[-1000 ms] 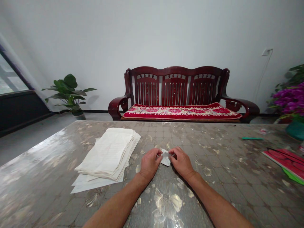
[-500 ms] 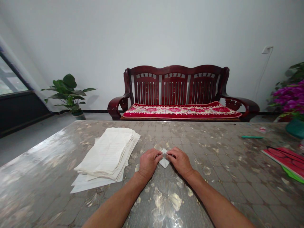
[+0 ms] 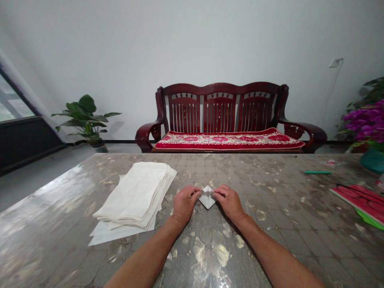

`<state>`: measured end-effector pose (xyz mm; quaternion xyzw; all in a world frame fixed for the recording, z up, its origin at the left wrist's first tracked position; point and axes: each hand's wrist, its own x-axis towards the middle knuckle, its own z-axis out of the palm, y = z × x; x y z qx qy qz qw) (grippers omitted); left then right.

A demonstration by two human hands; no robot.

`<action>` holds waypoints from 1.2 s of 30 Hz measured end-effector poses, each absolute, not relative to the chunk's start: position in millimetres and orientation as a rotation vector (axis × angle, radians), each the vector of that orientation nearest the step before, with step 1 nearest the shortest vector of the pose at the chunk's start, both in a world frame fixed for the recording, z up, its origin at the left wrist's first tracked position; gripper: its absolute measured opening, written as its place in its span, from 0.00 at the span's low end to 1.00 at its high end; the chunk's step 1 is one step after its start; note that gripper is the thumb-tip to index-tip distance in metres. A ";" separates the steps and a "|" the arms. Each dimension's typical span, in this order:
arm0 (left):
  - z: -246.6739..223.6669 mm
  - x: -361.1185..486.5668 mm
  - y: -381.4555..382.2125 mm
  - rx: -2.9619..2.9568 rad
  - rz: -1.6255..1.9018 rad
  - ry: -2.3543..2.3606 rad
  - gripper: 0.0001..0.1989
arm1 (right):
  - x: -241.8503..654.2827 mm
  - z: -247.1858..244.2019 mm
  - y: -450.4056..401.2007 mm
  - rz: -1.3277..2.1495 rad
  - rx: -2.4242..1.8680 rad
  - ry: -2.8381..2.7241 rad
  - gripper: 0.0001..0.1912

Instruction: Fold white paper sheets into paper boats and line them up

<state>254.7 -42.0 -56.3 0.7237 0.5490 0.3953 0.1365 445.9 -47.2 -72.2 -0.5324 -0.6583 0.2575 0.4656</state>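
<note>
A small white folded paper [image 3: 207, 199], diamond-shaped with crease lines, is held between my two hands just over or on the patterned table. My left hand [image 3: 186, 203] pinches its left corner between thumb and fingers. On the other side my right hand [image 3: 229, 203] pinches the right corner in the same way. One point of the diamond faces me and another faces away. To the left of my left hand lies a thick stack of paper sheets [image 3: 135, 192], its lower sheets jutting out unevenly.
The table [image 3: 282, 240] has a shiny floral cover. At right lie a green pen [image 3: 318, 172], a red book [image 3: 360, 197] with eyeglasses [image 3: 354, 194] on it, and a teal flowerpot [image 3: 373, 161]. Beyond the table stand a wooden bench [image 3: 220, 112] and a potted plant [image 3: 87, 116].
My hands have drawn slightly apart, and more of the folded paper shows between them, its diamond wider. The stack of sheets has not moved.
</note>
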 end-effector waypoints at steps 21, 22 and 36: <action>-66.1 249.2 -21.0 1.470 1.448 1.456 0.10 | 450.2 -68.8 -37.1 0.866 -1.247 -0.965 0.20; -65.1 250.3 -21.3 1.435 1.441 1.417 0.10 | 449.7 -69.1 -37.4 0.872 -1.249 -0.961 0.20; -64.2 264.0 -24.7 0.938 1.426 1.069 0.15 | 447.8 -73.8 -35.2 0.921 -1.246 -0.964 0.20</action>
